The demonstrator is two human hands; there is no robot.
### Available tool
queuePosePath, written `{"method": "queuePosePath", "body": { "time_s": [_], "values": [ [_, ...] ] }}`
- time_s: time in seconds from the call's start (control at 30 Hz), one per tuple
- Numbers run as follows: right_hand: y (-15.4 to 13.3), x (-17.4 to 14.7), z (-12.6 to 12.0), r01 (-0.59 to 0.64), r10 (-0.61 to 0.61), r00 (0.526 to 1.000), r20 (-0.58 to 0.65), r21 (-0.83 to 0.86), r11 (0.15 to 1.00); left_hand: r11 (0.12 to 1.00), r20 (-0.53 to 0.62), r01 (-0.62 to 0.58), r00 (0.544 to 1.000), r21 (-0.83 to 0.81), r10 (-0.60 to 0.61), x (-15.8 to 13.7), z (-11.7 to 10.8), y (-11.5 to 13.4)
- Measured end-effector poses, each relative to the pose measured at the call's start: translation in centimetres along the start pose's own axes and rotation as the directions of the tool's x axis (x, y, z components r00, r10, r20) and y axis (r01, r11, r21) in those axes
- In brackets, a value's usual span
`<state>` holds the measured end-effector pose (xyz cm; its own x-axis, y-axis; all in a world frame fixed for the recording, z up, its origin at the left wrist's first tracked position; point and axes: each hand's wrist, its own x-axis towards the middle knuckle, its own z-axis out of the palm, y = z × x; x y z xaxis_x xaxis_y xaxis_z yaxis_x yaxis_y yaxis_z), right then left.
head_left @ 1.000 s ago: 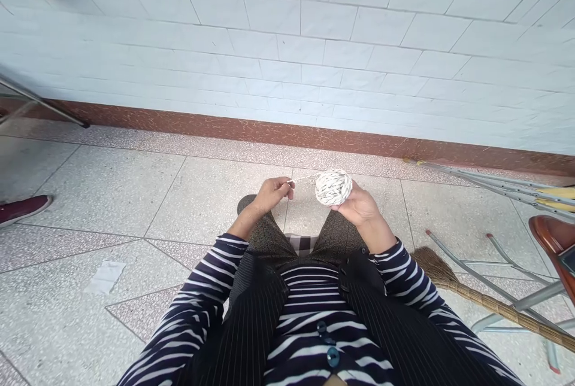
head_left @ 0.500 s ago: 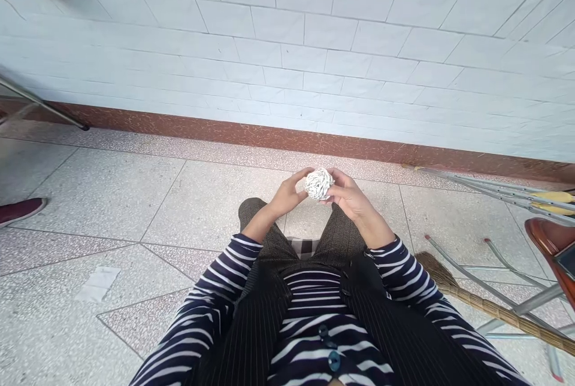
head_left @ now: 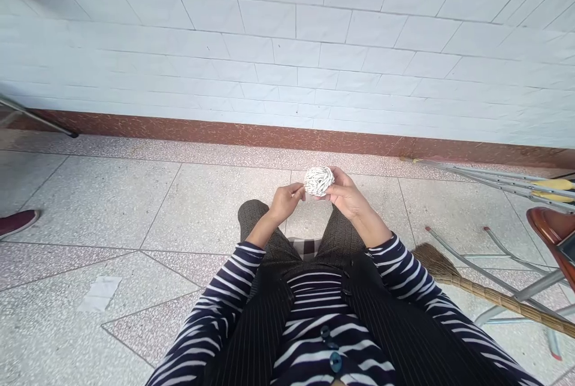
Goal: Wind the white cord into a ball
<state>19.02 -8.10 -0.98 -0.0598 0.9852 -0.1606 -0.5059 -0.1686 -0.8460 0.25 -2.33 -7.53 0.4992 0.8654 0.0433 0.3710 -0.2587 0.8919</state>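
Note:
A white ball of twisted strands (head_left: 319,181) with dark flecks is held in front of me, above my knees. My right hand (head_left: 348,194) grips it from the right, thumb on the near side and fingers behind. On its left edge, my left hand (head_left: 286,200) has thumb and forefinger pinched together. Whether a strand end of the ball lies in that pinch is too small to tell.
A straw broom (head_left: 489,296) lies at the right by a metal-legged chair (head_left: 545,224). Crutches (head_left: 485,175) lean along the wall base. White paper (head_left: 99,294) is on the floor at left, near a person's dark red shoe (head_left: 18,222). A tiled wall (head_left: 287,75) stands ahead.
My left thumb and fingers, spread apart beside the ball before, have closed into a pinch at its left edge. The ball has turned a little in my right hand. The view has shifted slightly.

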Motion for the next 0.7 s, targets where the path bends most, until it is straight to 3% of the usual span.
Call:
{"method": "queuePosePath", "body": {
  "time_s": [0.2,0.3,0.53,0.63,0.7],
  "values": [
    [-0.4,2.0,-0.5,-0.007,0.004,0.997,-0.075,-0.040,0.999,0.992,0.133,0.104,0.987,-0.068,-0.095,-2.5,-0.1,1.2],
    [-0.7,2.6,-0.6,0.036,-0.046,0.992,-0.116,-0.087,0.996,0.991,0.159,0.116,0.982,-0.067,-0.104,-2.2,-0.5,1.1],
    [-2.2,3.0,-1.1,0.129,-0.133,0.989,-0.068,-0.053,0.990,0.996,0.252,0.068,0.966,-0.058,-0.051,-1.2,-2.2,0.7],
    [-2.5,4.0,-2.0,0.158,-0.197,0.965,-0.172,-0.216,0.963,0.998,0.305,0.042,0.952,-0.039,-0.028,-1.7,-2.6,1.8],
    [-1.9,4.8,-2.7,0.178,-0.318,0.911,-0.261,-0.447,0.877,1.000,0.330,0.014,0.944,-0.017,-0.008,-1.9,-2.9,3.0]
  ]
}}
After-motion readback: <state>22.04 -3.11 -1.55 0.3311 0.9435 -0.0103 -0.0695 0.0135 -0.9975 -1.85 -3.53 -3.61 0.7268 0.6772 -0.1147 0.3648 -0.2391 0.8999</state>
